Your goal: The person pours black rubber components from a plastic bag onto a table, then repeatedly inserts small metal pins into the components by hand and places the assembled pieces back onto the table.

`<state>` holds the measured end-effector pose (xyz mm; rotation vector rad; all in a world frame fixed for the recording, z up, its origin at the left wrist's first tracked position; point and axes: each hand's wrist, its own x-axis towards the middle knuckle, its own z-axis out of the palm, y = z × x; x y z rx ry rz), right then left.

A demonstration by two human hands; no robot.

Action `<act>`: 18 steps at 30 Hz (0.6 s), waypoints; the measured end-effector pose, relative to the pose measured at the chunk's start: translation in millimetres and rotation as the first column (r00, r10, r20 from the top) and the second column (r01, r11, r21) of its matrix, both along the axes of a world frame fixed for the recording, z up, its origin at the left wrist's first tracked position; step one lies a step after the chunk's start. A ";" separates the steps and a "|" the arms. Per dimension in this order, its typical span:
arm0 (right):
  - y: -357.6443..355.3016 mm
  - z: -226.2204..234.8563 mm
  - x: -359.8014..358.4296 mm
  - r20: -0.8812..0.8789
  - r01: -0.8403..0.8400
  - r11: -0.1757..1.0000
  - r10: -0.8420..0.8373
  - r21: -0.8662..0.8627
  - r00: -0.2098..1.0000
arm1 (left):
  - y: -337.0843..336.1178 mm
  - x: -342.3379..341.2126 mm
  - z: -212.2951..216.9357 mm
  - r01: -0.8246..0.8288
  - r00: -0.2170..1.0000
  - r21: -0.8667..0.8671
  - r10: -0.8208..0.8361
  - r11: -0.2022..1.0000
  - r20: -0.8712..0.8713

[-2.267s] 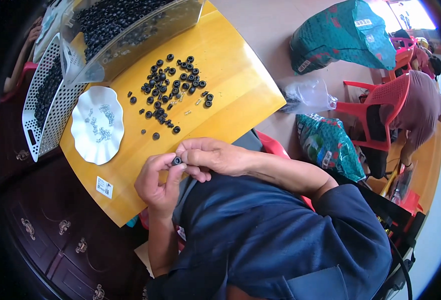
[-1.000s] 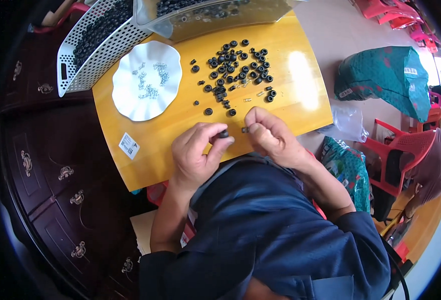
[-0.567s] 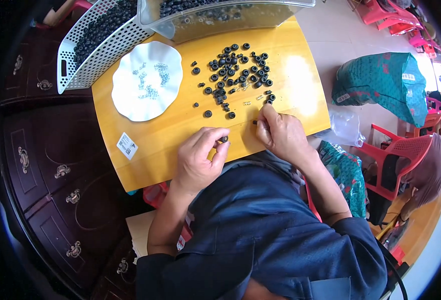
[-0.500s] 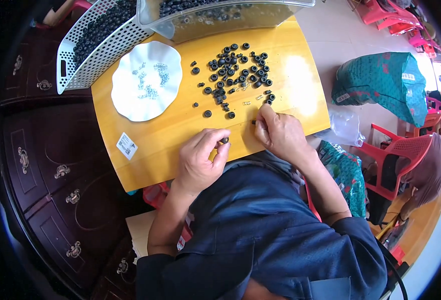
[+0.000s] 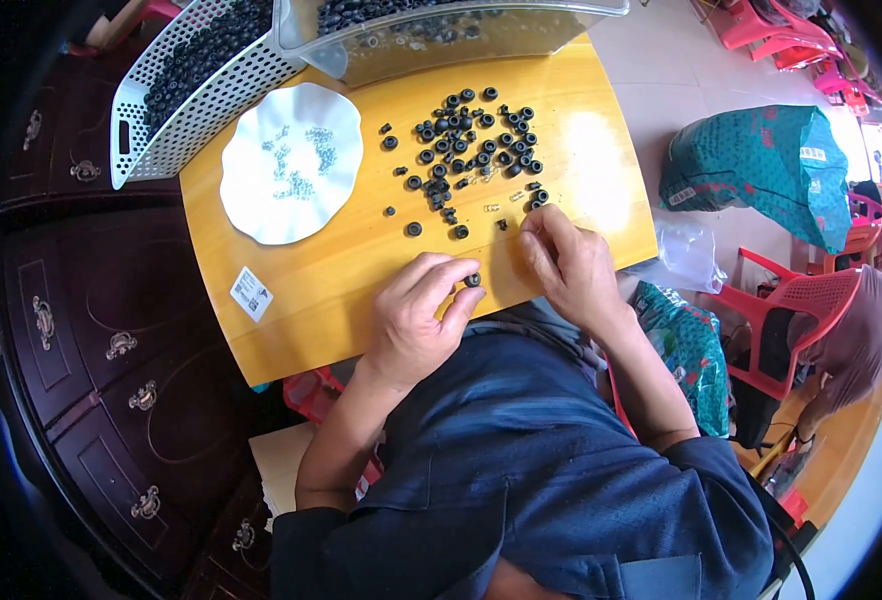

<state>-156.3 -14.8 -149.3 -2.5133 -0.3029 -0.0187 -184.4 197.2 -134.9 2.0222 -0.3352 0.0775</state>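
Left hand [image 5: 419, 318]: grasping one black cap [image 5: 473, 280] between thumb and forefinger, below and right of the plate [image 5: 244, 205]. The cap is clear of the table [image 5: 306, 345], with a small opening showing at its face.

Right hand [image 5: 579, 275]: thumb and forefinger parted, nothing visible between them; the palm is hidden, so its contents cannot be confirmed. It is further right of the plate than the left hand, near a small black plug [image 5: 502, 225] and two clear tubes [image 5: 491, 208].

Handling, in this inspector's judgement: the pinch should stay on the cap's side wall, leaving the opening unobstructed and turned to the free hand. Small parts are best picked singly by fingertip, since neighbours lie close and could roll if brushed. Working low over the table would limit loss from a drop.

Containers: the white, wavy-rimmed plate carries loose clusters of tiny clear pieces [image 5: 296, 187]. Above and left of it, a perforated white basket [image 5: 176, 135] holds many black parts. Above and right of it, a clear bin [image 5: 431, 55] holds more, with some paler pieces among them. Uncontained black parts [image 5: 461, 145] lie scattered right of the plate.
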 end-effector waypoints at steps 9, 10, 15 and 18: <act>13.9 13.1 -23.2 -0.653 0.511 0.411 0.392 0.755 0.648 | -17.8 16.7 1.4 0.087 0.982 0.059 -0.096 0.994 0.164; 11.9 8.7 -23.6 -0.651 0.512 0.408 0.392 0.756 0.650 | -19.0 19.3 3.5 0.117 0.974 0.093 -0.132 0.989 0.183; 2.8 2.6 -27.0 -0.615 0.609 0.186 0.466 0.771 0.637 | -19.3 33.3 15.9 0.198 0.965 0.094 -0.211 0.976 0.156; -7.8 9.5 -21.8 -0.644 0.655 0.149 0.433 0.741 0.630 | -15.0 49.7 12.8 0.175 0.976 0.098 -0.186 0.980 0.111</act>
